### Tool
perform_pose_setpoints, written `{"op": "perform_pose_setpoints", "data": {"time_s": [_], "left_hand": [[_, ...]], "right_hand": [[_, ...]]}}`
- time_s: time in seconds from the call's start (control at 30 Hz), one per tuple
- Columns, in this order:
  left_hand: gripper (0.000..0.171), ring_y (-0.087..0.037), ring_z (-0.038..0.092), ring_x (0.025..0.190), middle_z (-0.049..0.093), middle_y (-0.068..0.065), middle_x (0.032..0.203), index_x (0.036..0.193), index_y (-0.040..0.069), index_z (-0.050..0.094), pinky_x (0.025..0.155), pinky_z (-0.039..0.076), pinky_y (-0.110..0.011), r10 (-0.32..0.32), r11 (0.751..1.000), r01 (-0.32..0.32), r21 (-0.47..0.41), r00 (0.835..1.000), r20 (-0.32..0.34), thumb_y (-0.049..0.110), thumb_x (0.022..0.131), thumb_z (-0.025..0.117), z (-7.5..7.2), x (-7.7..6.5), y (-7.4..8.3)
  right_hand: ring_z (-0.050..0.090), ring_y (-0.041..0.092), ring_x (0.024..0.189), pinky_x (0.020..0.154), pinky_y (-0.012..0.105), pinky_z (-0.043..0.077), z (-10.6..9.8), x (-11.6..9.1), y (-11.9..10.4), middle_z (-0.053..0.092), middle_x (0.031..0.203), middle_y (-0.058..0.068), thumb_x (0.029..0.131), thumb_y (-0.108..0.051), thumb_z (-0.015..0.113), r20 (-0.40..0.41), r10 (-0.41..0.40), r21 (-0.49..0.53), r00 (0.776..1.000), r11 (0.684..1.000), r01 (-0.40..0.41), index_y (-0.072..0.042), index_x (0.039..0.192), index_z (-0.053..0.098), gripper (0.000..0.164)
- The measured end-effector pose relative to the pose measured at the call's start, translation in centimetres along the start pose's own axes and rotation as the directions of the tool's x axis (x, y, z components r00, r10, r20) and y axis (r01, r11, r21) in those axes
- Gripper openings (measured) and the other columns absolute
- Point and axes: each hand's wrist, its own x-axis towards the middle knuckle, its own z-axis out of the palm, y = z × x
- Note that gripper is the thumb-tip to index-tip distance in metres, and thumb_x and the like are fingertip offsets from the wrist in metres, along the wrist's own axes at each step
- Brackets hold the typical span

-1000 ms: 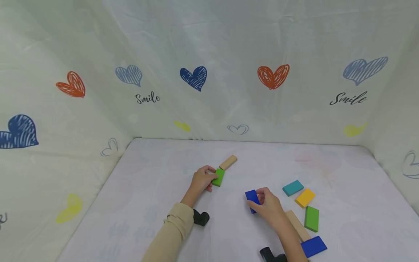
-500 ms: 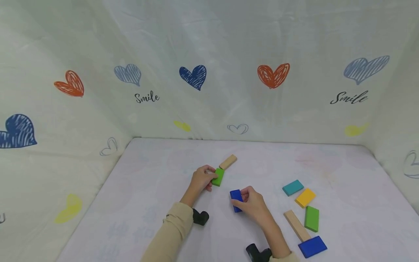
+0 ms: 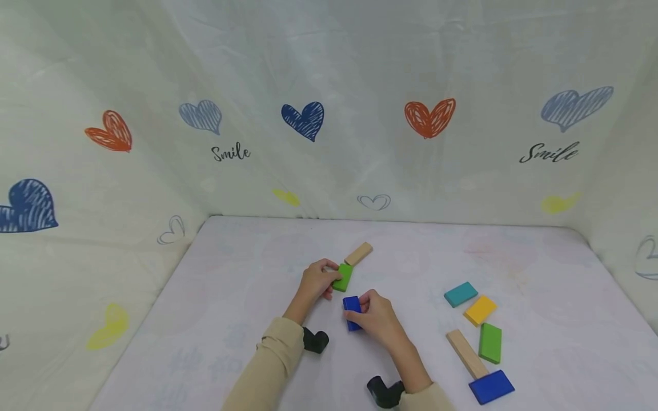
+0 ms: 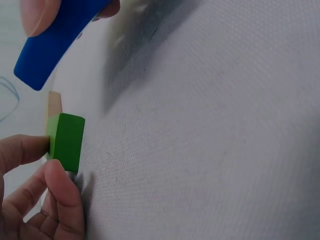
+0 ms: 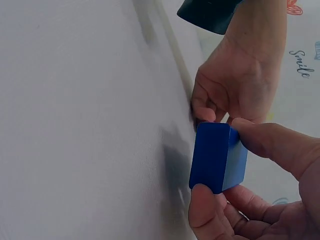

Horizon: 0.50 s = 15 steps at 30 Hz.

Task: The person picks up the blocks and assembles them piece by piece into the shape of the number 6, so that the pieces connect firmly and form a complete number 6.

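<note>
My left hand point(image 3: 315, 281) pinches a green block point(image 3: 344, 276) between thumb and fingers, low at the white tabletop. The far end of this block meets, or nearly meets, a plain wooden block point(image 3: 358, 254). Nearer to me, my right hand point(image 3: 381, 318) grips a blue block point(image 3: 352, 308), thumb on one side and fingers on the other. A shadow falls beside that blue block point(image 5: 211, 156) in the right wrist view, and it looks raised off the surface. In the left wrist view, the blue block point(image 4: 55, 47) hangs near the held green block point(image 4: 70, 142).
On the right lie a teal block point(image 3: 460, 294), a yellow block point(image 3: 480, 310), a second green block point(image 3: 490, 343), a long wooden block point(image 3: 466, 353) and another blue block point(image 3: 491, 387). A fabric wall point(image 3: 329, 171) printed with hearts rises behind the table.
The right hand has carried its blue block leftward, bringing it close to the green block. The left hand and its green block have stayed in place.
</note>
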Motion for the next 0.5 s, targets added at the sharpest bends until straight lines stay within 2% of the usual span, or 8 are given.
{"op": "perform_pose_setpoints", "data": {"time_s": [0.27, 0.5], "left_hand": [[0.025, -0.008, 0.044, 0.036, 0.048, 0.0, 0.054, 0.104, 0.007, 0.064, 0.035, 0.041, -0.019, 0.028, 1.0, -0.028, -0.005, 1.0, 0.003, 0.015, 0.081, 0.066, -0.1, -0.3, 0.1], [0.025, -0.008, 0.039, 0.035, 0.046, 0.001, 0.052, 0.103, 0.006, 0.064, 0.033, 0.036, -0.018, 0.028, 1.0, -0.028, -0.002, 1.0, -0.003, 0.015, 0.08, 0.066, -0.3, -0.3, 0.1]], "right_hand": [[0.05, 0.015, 0.066, 0.056, 0.024, 0.043, 1.2, 0.8, -0.5, 0.051, 0.073, 0.006, 0.078, -0.021, 0.073, 0.001, -0.009, -0.006, 1.0, 1.0, 0.009, 0.002, 0.093, 0.051, 0.035], [0.05, 0.014, 0.061, 0.053, 0.023, 0.042, 2.0, 1.6, -0.4, 0.055, 0.07, 0.006, 0.083, -0.015, 0.069, -0.01, 0.02, -0.021, 1.0, 1.0, -0.021, 0.002, 0.091, 0.057, 0.022]]}}
